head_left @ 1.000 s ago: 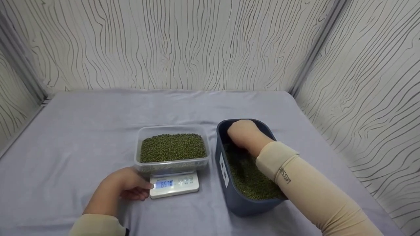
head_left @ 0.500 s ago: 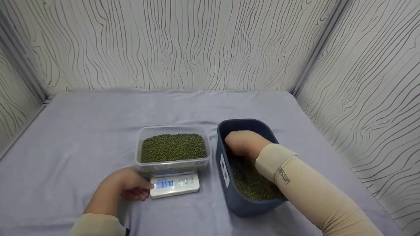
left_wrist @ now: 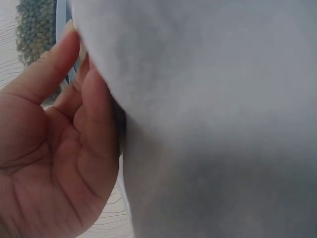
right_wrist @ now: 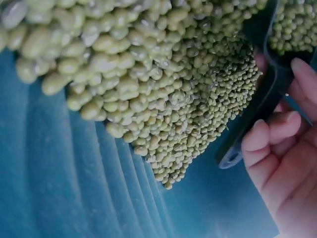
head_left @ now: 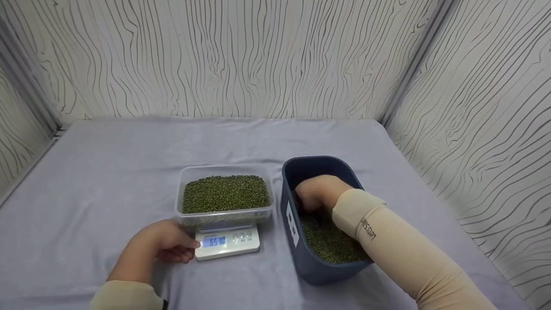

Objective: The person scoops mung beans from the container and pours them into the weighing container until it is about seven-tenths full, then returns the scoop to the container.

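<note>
My left hand (head_left: 174, 242) is at the left end of a white kitchen scale (head_left: 247, 245), thumb and fingertips pinching its edge beside the lit display, which seems to read 657.0. On the scale stands a clear plastic box (head_left: 271, 198) heaped with green mung beans (head_left: 226, 193). My right hand (head_left: 320, 191) reaches down inside a dark blue bin (head_left: 308, 258). In the right wrist view its fingers grip the handle of a black scoop (right_wrist: 252, 119), whose bowl end is among the mung beans (right_wrist: 163, 89). The head view hides the scoop under the hand.
A lilac cloth (head_left: 116, 172) covers the table, with light wrinkles near the box. Panels with a wood-grain line pattern (head_left: 224, 60) stand behind and on both sides. The bin has a white label (head_left: 292, 226) on its left wall, close to the box.
My right hand has moved down and a little nearer inside the bin, deeper toward the beans. My left hand, the box and the scale stay in place.
</note>
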The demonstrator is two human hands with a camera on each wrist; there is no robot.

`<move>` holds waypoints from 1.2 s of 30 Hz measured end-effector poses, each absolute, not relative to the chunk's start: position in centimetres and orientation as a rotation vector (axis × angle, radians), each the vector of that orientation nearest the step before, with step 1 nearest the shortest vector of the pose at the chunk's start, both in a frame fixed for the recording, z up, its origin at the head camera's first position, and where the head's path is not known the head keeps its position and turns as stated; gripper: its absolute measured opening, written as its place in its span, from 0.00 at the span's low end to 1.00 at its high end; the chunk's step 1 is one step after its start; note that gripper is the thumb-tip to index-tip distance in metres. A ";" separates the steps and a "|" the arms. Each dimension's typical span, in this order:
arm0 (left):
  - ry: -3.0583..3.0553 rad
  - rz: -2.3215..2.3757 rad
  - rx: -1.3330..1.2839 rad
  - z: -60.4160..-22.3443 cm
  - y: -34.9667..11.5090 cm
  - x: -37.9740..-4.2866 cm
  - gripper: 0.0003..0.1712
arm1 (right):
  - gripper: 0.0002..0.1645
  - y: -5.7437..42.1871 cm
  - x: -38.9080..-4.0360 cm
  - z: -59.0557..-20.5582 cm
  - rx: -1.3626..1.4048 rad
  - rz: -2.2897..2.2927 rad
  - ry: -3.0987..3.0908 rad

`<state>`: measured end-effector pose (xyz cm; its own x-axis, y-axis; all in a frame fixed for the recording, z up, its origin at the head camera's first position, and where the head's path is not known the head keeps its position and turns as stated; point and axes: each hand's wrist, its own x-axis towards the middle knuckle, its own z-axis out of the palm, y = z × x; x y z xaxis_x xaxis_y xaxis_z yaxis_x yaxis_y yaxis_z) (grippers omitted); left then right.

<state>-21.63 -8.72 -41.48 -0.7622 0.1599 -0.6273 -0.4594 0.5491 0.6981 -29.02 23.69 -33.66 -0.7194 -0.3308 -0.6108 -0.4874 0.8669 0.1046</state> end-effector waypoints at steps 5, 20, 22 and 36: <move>2.141 1.218 -0.235 -41.3 -8.7 -21.5 0.10 | 0.18 23.8 -28.8 -33.5 -0.522 0.334 2.379; 2.137 1.226 -0.252 -41.3 -8.6 -21.4 0.10 | 0.21 24.6 -28.8 -33.1 -0.308 0.147 2.285; 2.139 1.224 -0.248 -41.3 -8.6 -21.4 0.10 | 0.21 24.8 -28.9 -33.0 -0.294 0.115 2.270; 2.152 1.221 -0.243 -41.2 -8.6 -21.4 0.10 | 0.17 26.8 -29.5 -31.2 -0.433 -0.118 2.176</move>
<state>-21.38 -8.61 -41.21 -0.7759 0.1476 -0.6134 -0.4509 0.5503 0.7028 -29.54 26.85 -31.21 -0.5454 -0.3487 -0.7622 -0.2643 0.9345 -0.2383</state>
